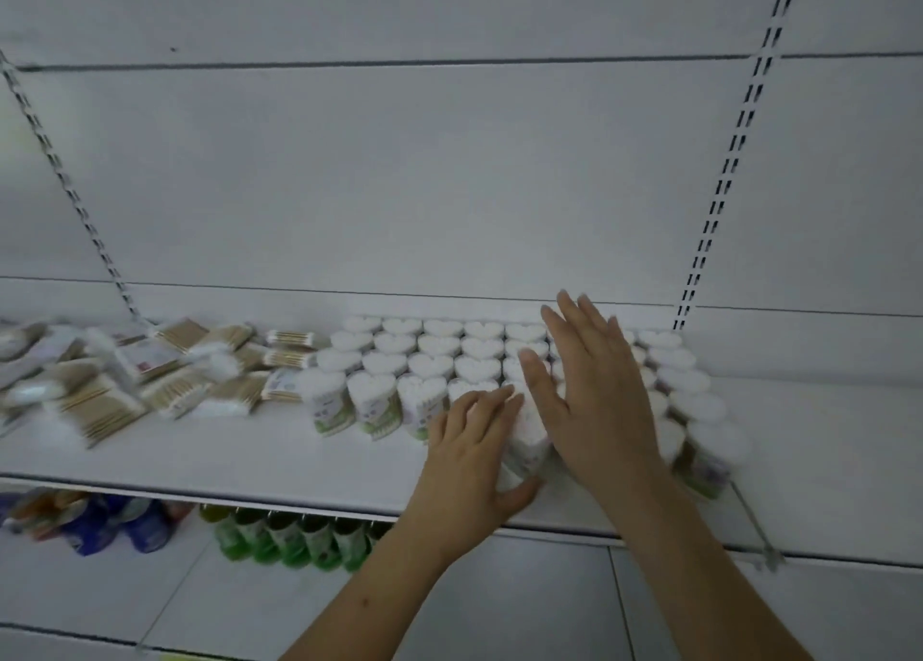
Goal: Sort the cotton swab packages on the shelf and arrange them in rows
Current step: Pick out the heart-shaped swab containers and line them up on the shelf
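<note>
Left hand is wrapped around a heart-shaped tub at the front of the block, fingers over its top and thumb curled under its near side, so that grip is closed on the tub. Right hand sits just beside it, to the right, flat and open, fingers straight and spread, palm against the neighbouring heart-shaped tubs. Those tubs stand upright in tidy rows on the white shelf, stretching back and away to both sides of the hands. Well off to the left of the left hand lies a loose jumble of flat swab packets, blurred. Below the shelf, green bottles line up.
</note>
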The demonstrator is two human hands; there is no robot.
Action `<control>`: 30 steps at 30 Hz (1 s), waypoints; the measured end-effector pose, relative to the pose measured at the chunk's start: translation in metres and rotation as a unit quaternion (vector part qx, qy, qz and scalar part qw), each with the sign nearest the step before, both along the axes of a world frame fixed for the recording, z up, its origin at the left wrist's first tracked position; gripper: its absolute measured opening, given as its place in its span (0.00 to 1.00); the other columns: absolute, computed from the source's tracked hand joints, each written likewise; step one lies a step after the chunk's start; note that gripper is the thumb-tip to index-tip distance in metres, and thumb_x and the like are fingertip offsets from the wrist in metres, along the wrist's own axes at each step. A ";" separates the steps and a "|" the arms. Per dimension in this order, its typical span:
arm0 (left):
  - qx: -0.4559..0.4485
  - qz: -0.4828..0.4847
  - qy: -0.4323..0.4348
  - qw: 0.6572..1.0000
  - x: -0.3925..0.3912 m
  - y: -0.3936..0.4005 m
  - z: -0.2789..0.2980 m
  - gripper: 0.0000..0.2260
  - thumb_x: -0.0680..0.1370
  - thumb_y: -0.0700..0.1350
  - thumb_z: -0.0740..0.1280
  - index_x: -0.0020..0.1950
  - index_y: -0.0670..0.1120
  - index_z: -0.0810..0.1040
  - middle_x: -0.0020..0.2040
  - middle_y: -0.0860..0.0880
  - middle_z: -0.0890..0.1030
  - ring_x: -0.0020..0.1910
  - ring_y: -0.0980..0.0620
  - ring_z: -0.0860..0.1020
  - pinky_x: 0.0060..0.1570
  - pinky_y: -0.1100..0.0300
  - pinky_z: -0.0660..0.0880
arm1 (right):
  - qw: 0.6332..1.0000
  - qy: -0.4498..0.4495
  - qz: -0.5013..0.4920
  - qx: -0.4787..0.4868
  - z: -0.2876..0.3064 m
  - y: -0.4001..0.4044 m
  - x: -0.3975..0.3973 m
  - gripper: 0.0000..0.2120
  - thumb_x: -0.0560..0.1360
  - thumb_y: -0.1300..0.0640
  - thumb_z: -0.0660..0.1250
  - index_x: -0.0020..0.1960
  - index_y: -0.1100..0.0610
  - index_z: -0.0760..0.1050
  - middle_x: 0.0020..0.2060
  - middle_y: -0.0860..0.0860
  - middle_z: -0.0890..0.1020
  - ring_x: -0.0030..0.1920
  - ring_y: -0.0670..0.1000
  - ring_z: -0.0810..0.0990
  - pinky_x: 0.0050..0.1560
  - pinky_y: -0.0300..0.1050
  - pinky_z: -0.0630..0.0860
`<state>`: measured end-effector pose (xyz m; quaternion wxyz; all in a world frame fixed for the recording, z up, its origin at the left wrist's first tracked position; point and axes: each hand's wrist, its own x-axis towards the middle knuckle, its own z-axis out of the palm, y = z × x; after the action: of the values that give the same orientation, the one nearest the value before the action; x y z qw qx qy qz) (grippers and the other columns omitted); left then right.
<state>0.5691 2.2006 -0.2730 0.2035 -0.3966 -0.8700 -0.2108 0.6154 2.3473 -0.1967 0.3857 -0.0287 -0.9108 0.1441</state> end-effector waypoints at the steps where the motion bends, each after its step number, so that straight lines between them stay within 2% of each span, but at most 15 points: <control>1: 0.021 -0.001 0.002 1.000 0.002 -0.015 0.002 0.32 0.75 0.65 0.62 0.76 0.53 0.63 0.75 0.56 0.63 0.74 0.53 0.59 0.71 0.55 0.57 | 1.000 0.008 0.021 -0.002 0.008 -0.017 -0.008 0.29 0.82 0.40 0.50 0.74 0.58 0.67 0.76 0.52 0.65 0.78 0.49 0.57 0.78 0.49 0.51; 4: 0.093 0.029 -0.006 0.995 0.001 -0.075 0.010 0.30 0.78 0.62 0.62 0.77 0.54 0.61 0.75 0.56 0.62 0.75 0.55 0.58 0.71 0.57 0.55 | 0.994 0.028 0.102 -0.004 0.029 -0.085 -0.037 0.29 0.82 0.41 0.49 0.76 0.58 0.65 0.76 0.52 0.64 0.78 0.48 0.57 0.78 0.46 0.50; 7: 0.138 0.091 -0.021 0.986 -0.003 -0.153 0.009 0.28 0.79 0.60 0.62 0.77 0.53 0.61 0.75 0.54 0.62 0.75 0.56 0.58 0.71 0.59 0.54 | 0.982 0.038 0.185 -0.006 0.044 -0.170 -0.070 0.29 0.83 0.41 0.49 0.77 0.57 0.63 0.77 0.52 0.63 0.78 0.48 0.56 0.78 0.48 0.51; 13: 0.142 0.225 -0.041 0.963 -0.005 -0.327 -0.012 0.29 0.80 0.61 0.59 0.79 0.53 0.58 0.76 0.53 0.61 0.75 0.54 0.58 0.74 0.56 0.56 | 0.944 0.023 0.327 -0.032 0.058 -0.358 -0.129 0.30 0.82 0.39 0.47 0.79 0.54 0.58 0.79 0.50 0.58 0.79 0.48 0.53 0.78 0.52 0.53; 18: 0.155 0.324 -0.047 0.932 0.000 -0.448 -0.026 0.28 0.80 0.59 0.61 0.78 0.52 0.60 0.75 0.54 0.64 0.74 0.55 0.61 0.73 0.55 0.60 | 0.905 0.023 0.422 -0.046 0.059 -0.495 -0.157 0.29 0.83 0.40 0.48 0.79 0.55 0.57 0.79 0.51 0.58 0.79 0.50 0.54 0.78 0.50 0.52; 24: 0.147 0.408 -0.038 0.900 -0.006 -0.550 -0.032 0.28 0.80 0.60 0.60 0.78 0.53 0.61 0.74 0.55 0.65 0.73 0.55 0.63 0.71 0.60 0.61 | 0.865 -0.006 0.500 -0.044 0.054 -0.616 -0.192 0.31 0.82 0.38 0.47 0.80 0.53 0.54 0.79 0.49 0.56 0.79 0.47 0.52 0.77 0.44 0.50; 27: 0.155 0.436 -0.035 0.886 -0.021 -0.591 -0.035 0.27 0.80 0.59 0.62 0.77 0.53 0.62 0.73 0.55 0.65 0.72 0.56 0.63 0.70 0.62 0.62 | 0.851 -0.012 0.523 -0.040 0.046 -0.667 -0.210 0.31 0.82 0.37 0.47 0.80 0.53 0.54 0.79 0.50 0.57 0.78 0.48 0.52 0.78 0.46 0.52; 30: 0.154 0.461 -0.041 0.873 -0.047 -0.639 -0.044 0.27 0.80 0.59 0.61 0.77 0.52 0.62 0.73 0.53 0.66 0.73 0.55 0.63 0.70 0.56 0.64 | 0.839 -0.021 0.543 -0.040 0.035 -0.723 -0.239 0.32 0.81 0.37 0.47 0.79 0.54 0.55 0.79 0.51 0.57 0.79 0.49 0.53 0.78 0.49 0.53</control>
<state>0.5224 1.5611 -0.3167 0.3007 0.0948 -0.9180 -0.2408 0.3766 1.6245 -0.1613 0.2249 0.4522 -0.7818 0.3657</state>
